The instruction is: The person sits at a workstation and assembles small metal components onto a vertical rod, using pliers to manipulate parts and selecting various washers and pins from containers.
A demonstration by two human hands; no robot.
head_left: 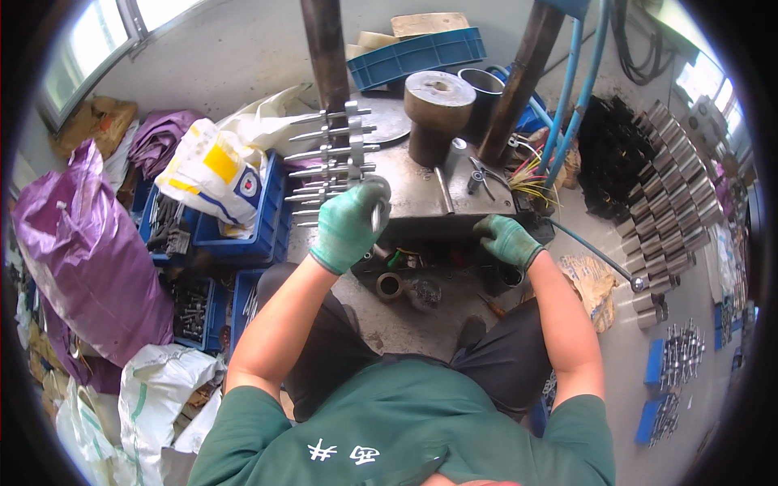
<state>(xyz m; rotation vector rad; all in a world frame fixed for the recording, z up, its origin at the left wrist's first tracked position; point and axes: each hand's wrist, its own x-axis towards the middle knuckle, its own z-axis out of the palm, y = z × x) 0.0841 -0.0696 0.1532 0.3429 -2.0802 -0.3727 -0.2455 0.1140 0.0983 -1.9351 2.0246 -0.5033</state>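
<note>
Below, my left hand (pixel 350 225), in a green knit glove, is closed around a round, shiny metal part (pixel 376 202), fingers curled over its rim; the part sits at the near end of a row of rods (pixel 328 158), over the front left edge of the plate (pixel 405 190). These rods are slim, bright steel pins with blocky heads, lying side by side like rungs across the left of the plate, which is flat, grey and scuffed. My right hand (pixel 506 239), gloved in the same green knit, rests palm down with fingers bent on the plate's front right edge; whether it pinches anything I cannot tell.

On the plate stands a squat, rusty-brown cylinder (pixel 438 113) with a hole in its flat top, between two dark upright columns (pixel 328 53). Pliers (pixel 480 176) lie just right of a loose rod, near a tuft of coloured wires (pixel 531 174). Blue hoses (pixel 571 89) run up beside the right column.

To my left, blue plastic crates (pixel 243 243) hold dark small parts, with a white printed sack (pixel 212 170) slumped on top and a glossy purple bag (pixel 81 251) beside them. To my right, stubby steel sleeves (pixel 673 194) lie in ranks on the concrete floor (pixel 648 356). A metal ring (pixel 389 285) lies under the plate between my knees.
</note>
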